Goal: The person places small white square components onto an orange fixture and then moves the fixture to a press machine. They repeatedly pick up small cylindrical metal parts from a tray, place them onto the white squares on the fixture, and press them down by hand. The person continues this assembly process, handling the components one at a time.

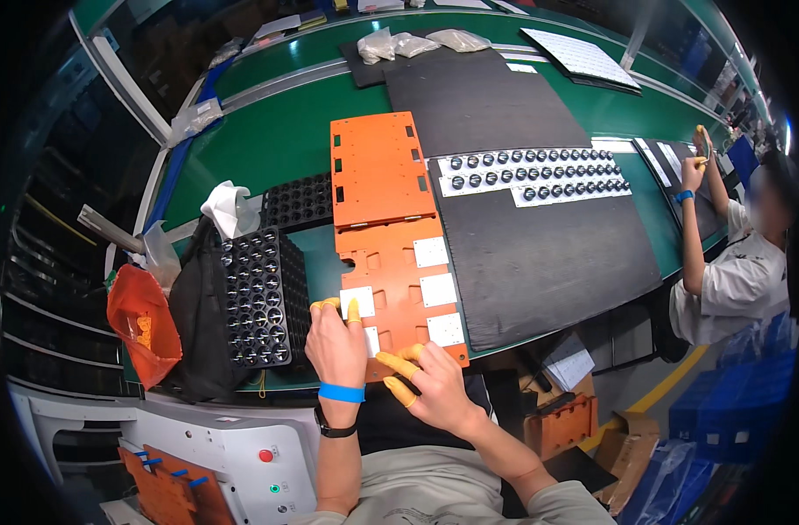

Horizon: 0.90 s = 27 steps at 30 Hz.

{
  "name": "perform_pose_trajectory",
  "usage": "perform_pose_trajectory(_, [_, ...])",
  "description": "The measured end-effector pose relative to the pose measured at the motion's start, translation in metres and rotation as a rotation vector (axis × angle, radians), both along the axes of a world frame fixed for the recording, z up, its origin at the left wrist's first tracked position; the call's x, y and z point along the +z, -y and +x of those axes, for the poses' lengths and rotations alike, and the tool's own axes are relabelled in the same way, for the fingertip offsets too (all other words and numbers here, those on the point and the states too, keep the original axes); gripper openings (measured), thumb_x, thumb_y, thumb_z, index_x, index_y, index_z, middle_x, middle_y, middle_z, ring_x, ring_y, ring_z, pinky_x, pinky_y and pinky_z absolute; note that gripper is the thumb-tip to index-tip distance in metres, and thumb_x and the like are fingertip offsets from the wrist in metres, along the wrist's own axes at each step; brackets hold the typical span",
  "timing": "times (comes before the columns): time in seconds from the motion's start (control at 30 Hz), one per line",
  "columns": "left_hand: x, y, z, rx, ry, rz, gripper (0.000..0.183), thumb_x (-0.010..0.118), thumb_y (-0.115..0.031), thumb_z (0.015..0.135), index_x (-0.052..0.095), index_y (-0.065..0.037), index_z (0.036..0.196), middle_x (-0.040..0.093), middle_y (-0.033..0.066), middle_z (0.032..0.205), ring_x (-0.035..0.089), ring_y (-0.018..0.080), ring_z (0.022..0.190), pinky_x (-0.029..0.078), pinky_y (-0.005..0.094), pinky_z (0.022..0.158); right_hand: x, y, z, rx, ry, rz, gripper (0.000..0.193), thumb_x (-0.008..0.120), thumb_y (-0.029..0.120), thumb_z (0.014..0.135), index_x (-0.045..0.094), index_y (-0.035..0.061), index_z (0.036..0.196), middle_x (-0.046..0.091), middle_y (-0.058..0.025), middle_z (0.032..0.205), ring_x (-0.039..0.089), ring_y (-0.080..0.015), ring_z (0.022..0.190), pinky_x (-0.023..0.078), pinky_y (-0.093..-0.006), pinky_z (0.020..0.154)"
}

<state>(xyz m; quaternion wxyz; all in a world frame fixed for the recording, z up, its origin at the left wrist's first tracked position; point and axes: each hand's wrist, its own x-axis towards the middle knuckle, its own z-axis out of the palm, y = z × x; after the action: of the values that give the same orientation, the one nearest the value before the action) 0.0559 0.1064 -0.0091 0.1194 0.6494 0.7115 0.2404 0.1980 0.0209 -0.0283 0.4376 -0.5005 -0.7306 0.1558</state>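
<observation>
My left hand, in yellow finger covers and a blue wristband, is at a white square plate on the orange fixture board. Its thumb lies over the plate and its curled fingers meet the left edge. My right hand, also in yellow finger covers, has its fingers apart. Its fingertips reach a second white square plate nearer me, partly hidden by my left hand; contact is hard to tell. Along the board's right side lie three more white plates. An orange lid panel adjoins the far edge.
Black trays of round parts stand left, beside a dark bag and an orange bag. On black mats at right, white strips carry rows of black round parts. A co-worker works at far right. Plastic bags lie behind.
</observation>
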Motion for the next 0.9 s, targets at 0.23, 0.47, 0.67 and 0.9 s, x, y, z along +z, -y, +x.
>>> perform_pose_trajectory(0.23, [0.026,0.016,0.004,0.011,0.085,0.001,0.029,0.065,-0.015,0.093,0.063,0.005,0.114,0.062,0.0218,0.116,0.064,0.0439,0.097,0.051,0.0487,0.083,0.002,-0.002,0.0,-0.003,0.011,0.006,0.039,0.079,0.01,0.078,0.073,0.0057,0.116,0.06,-0.0078,0.093,0.055,-0.0251,0.08,0.048,-0.0354,0.069])
perform_pose_trajectory(0.47, [0.027,0.02,0.001,-0.189,0.148,0.071,0.031,0.066,-0.015,0.092,0.067,0.005,0.116,0.066,0.0227,0.121,0.065,0.0418,0.107,0.052,0.0446,0.091,0.001,-0.002,0.0,-0.004,0.012,0.025,0.037,0.078,0.008,0.077,0.073,0.0043,0.114,0.061,-0.0089,0.094,0.056,-0.0263,0.08,0.048,-0.0361,0.069])
perform_pose_trajectory(0.67, [0.022,0.025,0.007,-0.177,0.108,0.014,0.036,0.066,-0.019,0.093,0.068,0.004,0.12,0.066,0.0227,0.128,0.066,0.0409,0.11,0.054,0.0431,0.093,-0.003,-0.002,-0.001,0.0,0.001,0.035,0.031,0.077,0.003,0.075,0.072,0.0009,0.105,0.062,-0.0103,0.095,0.056,-0.0283,0.08,0.048,-0.0378,0.069])
perform_pose_trajectory(0.9, [0.024,0.025,0.009,-0.179,0.105,-0.003,0.037,0.066,-0.021,0.093,0.065,0.002,0.122,0.067,0.0213,0.125,0.067,0.0411,0.107,0.054,0.0445,0.089,-0.003,-0.003,-0.001,-0.007,0.004,0.036,0.025,0.077,0.003,0.075,0.071,-0.0005,0.098,0.063,-0.0107,0.096,0.056,-0.0291,0.08,0.047,-0.0383,0.069])
